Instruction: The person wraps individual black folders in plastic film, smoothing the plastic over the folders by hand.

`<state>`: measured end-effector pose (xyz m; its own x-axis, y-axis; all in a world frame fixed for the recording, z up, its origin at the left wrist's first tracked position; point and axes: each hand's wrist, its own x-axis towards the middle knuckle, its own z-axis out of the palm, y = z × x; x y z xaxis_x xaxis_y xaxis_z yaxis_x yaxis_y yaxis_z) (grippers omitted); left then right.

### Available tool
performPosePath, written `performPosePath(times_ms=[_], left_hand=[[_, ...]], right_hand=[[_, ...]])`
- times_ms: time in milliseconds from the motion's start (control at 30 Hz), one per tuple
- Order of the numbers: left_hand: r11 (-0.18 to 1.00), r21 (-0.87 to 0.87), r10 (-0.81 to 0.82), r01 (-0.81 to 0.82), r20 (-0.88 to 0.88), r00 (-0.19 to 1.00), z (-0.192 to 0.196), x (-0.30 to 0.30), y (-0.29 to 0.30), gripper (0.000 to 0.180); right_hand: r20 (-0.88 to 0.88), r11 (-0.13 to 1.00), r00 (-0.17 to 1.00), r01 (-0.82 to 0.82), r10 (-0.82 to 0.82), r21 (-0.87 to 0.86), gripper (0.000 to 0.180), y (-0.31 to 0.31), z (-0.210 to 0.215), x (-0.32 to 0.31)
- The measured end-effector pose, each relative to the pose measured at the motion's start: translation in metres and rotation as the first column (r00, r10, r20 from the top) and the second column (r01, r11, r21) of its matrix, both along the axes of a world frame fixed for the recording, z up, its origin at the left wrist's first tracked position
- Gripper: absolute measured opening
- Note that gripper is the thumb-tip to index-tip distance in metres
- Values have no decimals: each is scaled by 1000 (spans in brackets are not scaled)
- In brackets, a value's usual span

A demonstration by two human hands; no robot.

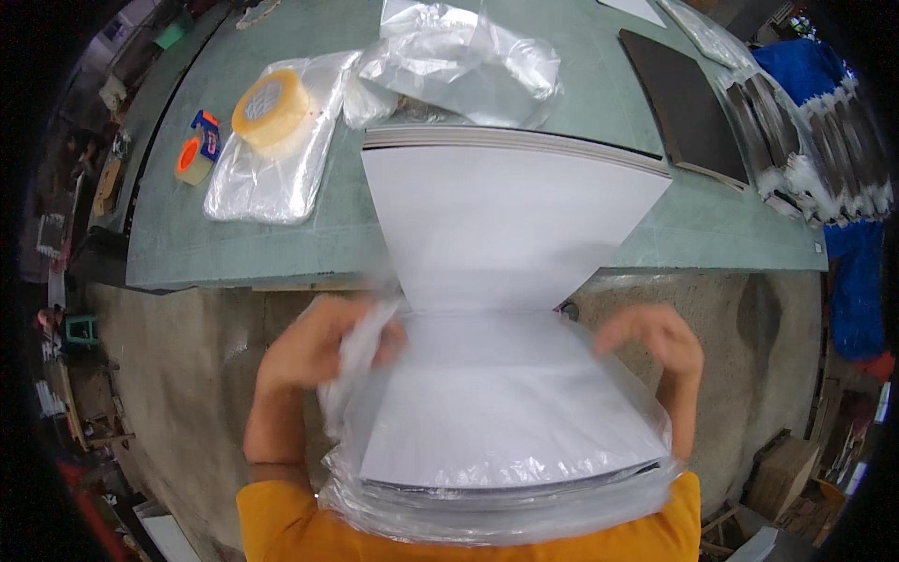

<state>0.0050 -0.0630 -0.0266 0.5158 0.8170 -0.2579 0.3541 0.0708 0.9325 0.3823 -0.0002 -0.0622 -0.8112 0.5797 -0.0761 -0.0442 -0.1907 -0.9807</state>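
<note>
Reaching forward from the lower edge, both hands work at a clear bag (524, 506) around a white stack (510, 412) held against the orange shirt (281, 525); the left hand (318, 351) has its fingers curled in a closed grip on the bag's crumpled mouth at the stack's left corner, wrist bent inward; the right hand (660, 342) hooks bent fingers over the bag's edge at the right corner, grip closed on the film as far as the blur shows; a second white stack (510, 220) lies on the green tabletop (234, 253), its near end overhanging the tabletop's edge and meeting the held stack; left of it lie a tape roll (272, 108) on flat bags (267, 169); dark boards (684, 103) lie to the right; bare floor (187, 375) lies open below the edge.
</note>
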Motion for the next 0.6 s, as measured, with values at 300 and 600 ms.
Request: performPosePath(times_ms=[300, 600], left_hand=[[995, 101, 35, 0, -344, 938, -176, 55, -15, 20], [937, 184, 194, -297, 431, 881, -26, 106, 63, 35]], right_hand=[[681, 838, 678, -516, 275, 175, 67, -27, -129, -49], [239, 972, 968, 20, -77, 232, 47, 9, -13, -121]])
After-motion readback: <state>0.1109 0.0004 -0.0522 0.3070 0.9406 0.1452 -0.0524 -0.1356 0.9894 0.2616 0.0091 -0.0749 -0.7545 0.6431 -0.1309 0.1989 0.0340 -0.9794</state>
